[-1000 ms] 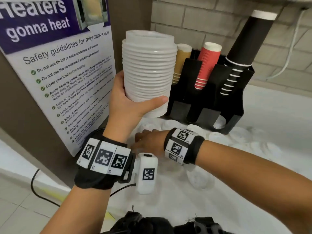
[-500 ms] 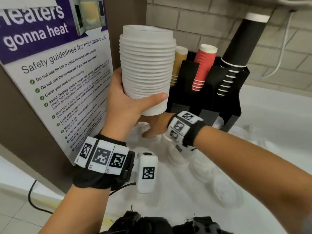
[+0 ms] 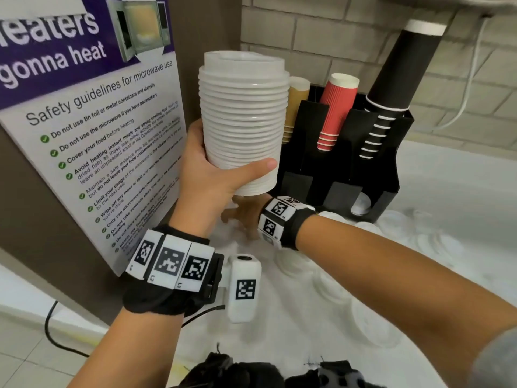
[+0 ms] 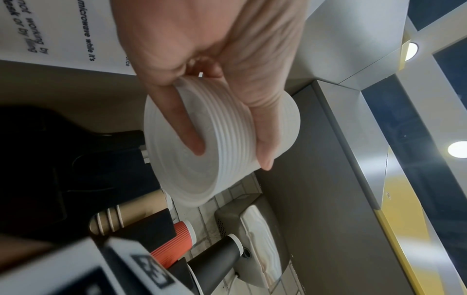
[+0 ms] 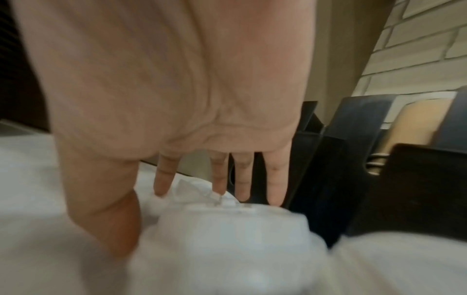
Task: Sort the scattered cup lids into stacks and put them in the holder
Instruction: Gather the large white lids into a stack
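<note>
My left hand (image 3: 212,180) grips a tall stack of white cup lids (image 3: 243,121) near its bottom and holds it upright in the air, left of the black holder (image 3: 335,169). In the left wrist view, thumb and fingers wrap the lid stack (image 4: 227,143). Under the stack, my right hand (image 3: 246,217) reaches down to the white counter. Its fingers (image 5: 242,179) are straight and spread, their tips touching a blurred white lid (image 5: 227,229) in front of the holder (image 5: 353,189). Several loose lids (image 3: 330,281) lie scattered on the counter.
The holder carries brown cups (image 3: 293,107), red cups (image 3: 335,113) and a tall black cup stack (image 3: 397,79); one lid (image 3: 361,205) sits in its lower right slot. A safety poster (image 3: 98,135) stands at the left. More lids (image 3: 433,242) lie right of the holder.
My right hand has moved forward from the near counter to a spot under the held stack. The left hand has kept the stack raised, almost still.
</note>
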Tool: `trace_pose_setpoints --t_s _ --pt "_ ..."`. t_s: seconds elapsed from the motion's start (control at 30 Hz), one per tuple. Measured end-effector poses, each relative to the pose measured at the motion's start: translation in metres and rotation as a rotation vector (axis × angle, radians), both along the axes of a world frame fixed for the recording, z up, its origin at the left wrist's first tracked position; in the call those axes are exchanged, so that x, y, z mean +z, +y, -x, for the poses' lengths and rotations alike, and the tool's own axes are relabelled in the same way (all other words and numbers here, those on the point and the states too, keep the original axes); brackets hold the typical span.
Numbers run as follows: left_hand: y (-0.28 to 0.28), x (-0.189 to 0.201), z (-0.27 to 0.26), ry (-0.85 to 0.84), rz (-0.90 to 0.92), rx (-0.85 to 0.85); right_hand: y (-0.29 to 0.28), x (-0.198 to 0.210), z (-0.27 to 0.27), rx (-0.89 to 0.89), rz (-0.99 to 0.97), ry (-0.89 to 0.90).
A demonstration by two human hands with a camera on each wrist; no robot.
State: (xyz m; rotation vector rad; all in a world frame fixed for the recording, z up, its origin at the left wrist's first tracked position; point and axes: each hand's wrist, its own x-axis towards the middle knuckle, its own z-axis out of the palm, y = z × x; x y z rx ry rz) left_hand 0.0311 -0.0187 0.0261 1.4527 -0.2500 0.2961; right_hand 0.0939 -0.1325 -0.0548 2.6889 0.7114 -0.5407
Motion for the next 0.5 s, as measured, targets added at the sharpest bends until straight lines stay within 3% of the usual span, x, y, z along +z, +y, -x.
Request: trace_pose_setpoints --t_s 0.13,0.2,0.37,0.43,0.5 --pt "-0.003 -0.003 -0.001 0.016 0.008 0.017 -0.025 0.01 0.019 0.008 0.056 0.061" --pt "-0.006 -0.003 0.0 0.015 0.019 0.031 -0.037 0.02 0.026 -0.001 -0.061 0.035" --pt "-0.016 0.002 0.002 -0.021 0.023 0.055 -0.064 0.055 0.042 -0.334 -1.007 -0.06" --pt "-0.02 0.003 0.003 -0.033 0.022 0.059 -0.063 0.061 0.054 -0.484 -1.506 0.144" --pt "-0.025 0.005 0.006 -0.043 0.008 0.056 -0.058 0.06 0.065 -0.526 -1.914 0.378"
